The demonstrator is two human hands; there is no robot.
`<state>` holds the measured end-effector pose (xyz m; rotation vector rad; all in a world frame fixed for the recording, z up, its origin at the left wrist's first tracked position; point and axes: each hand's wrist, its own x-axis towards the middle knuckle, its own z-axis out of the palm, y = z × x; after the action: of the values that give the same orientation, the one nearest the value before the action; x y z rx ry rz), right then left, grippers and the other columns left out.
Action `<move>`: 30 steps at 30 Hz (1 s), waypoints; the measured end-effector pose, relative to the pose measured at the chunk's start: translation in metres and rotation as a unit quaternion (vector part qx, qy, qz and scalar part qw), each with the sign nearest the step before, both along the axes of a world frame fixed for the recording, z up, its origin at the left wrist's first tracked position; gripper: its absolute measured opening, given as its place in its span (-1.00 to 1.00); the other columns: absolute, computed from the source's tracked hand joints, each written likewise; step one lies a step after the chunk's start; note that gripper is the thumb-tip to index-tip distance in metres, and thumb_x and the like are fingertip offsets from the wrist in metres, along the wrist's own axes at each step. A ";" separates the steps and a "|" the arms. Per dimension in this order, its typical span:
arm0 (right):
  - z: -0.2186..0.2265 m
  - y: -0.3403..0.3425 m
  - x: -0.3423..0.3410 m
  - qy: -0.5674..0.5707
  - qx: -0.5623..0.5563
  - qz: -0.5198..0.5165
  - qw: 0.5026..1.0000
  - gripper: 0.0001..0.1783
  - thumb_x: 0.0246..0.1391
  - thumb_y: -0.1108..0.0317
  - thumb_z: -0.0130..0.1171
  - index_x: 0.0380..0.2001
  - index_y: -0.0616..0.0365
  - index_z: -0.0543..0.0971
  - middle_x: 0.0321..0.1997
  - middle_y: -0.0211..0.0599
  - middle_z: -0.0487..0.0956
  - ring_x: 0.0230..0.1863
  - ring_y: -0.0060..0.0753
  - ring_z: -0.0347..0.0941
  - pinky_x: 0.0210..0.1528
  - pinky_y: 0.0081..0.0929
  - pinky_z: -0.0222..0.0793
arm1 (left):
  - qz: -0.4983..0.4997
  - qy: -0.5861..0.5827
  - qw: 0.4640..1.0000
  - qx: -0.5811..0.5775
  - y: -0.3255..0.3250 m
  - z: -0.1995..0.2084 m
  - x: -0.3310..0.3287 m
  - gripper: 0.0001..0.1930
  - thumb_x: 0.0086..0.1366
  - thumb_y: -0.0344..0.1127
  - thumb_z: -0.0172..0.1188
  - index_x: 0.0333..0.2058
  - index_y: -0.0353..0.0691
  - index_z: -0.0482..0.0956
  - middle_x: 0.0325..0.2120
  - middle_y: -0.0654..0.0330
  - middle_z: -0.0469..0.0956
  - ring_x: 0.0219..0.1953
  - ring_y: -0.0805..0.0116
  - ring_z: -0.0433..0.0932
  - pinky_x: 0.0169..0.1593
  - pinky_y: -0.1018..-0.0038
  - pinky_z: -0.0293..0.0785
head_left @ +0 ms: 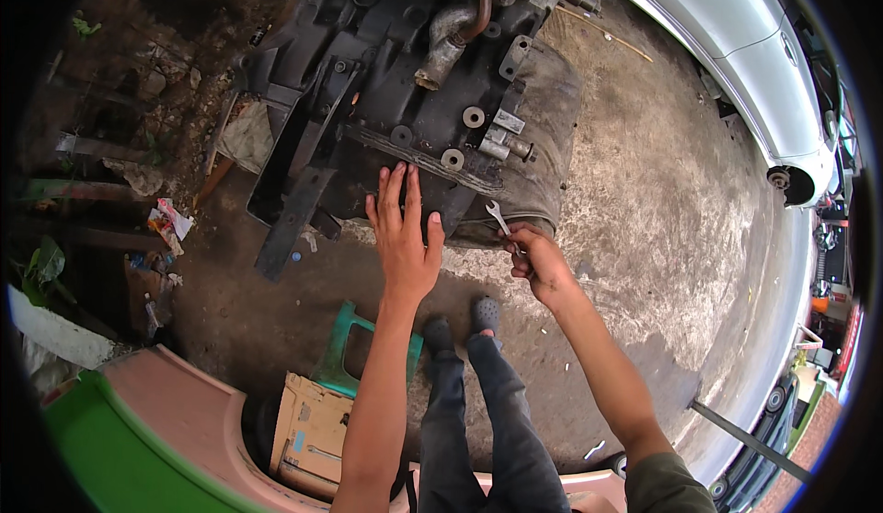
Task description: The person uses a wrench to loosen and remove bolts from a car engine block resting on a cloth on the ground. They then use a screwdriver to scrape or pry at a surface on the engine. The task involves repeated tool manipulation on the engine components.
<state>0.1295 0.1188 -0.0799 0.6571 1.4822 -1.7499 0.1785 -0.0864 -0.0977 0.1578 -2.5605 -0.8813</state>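
My left hand (pixel 406 237) lies with fingers spread at the near edge of a large black engine part (pixel 395 81), its fingertips by a ribbed strip (pixel 423 157). Whether the palm touches the surface I cannot tell. In my right hand (pixel 541 265) is a small open-end wrench (pixel 498 217), its jaw pointing up and away from me. Two round washers, one paler (pixel 452 159) and one farther off (pixel 473 117), sit on the black part. Right of them is a metal fitting (pixel 501 138), and beyond rises a rusty bent pipe (pixel 443 49).
A dark cloth (pixel 549 108) lies under the part's right side. Near my feet stand a green plastic stool (pixel 347 352) and a cardboard box (pixel 308 426) with a wrench on it. Debris covers the left ground (pixel 138 81). A silver car (pixel 727 35) stands at the upper right.
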 end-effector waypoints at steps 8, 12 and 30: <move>0.008 0.024 -0.058 0.052 0.036 0.195 0.979 -0.79 0.18 0.19 0.16 -0.40 0.09 0.56 -0.61 -0.64 0.32 -0.67 -0.82 0.04 -0.64 -0.70 -0.12 | 0.006 0.007 1.000 -0.003 0.002 -0.002 -0.001 -0.40 0.36 -0.28 -0.06 0.35 -0.24 0.11 0.34 0.01 0.07 0.42 -0.06 -0.04 0.36 -0.13 -0.22; 0.001 0.021 -0.082 0.107 0.030 0.242 0.964 -0.79 0.13 0.19 0.24 -0.44 0.08 0.59 -0.52 -0.59 0.48 -0.58 -0.83 0.18 -0.62 -0.73 -0.07 | 0.004 0.013 1.000 -0.006 0.001 -0.001 -0.001 -0.40 0.36 -0.29 -0.06 0.35 -0.24 0.10 0.34 0.01 0.07 0.42 -0.06 -0.03 0.36 -0.13 -0.23; -0.021 0.018 -0.112 0.074 -0.035 0.275 0.958 -0.79 0.07 0.26 0.31 -0.36 0.18 0.59 -0.34 -0.39 0.61 -0.53 -0.83 0.25 -0.71 -0.81 -0.06 | 0.007 0.003 1.000 -0.009 0.000 -0.001 -0.001 -0.41 0.37 -0.26 -0.07 0.35 -0.25 0.12 0.34 0.01 0.08 0.42 -0.06 -0.03 0.36 -0.13 -0.21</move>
<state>0.0171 0.1366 -0.1014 0.0541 1.5118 -1.4239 0.1779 -0.0860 -0.0992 0.1661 -2.5583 -0.8527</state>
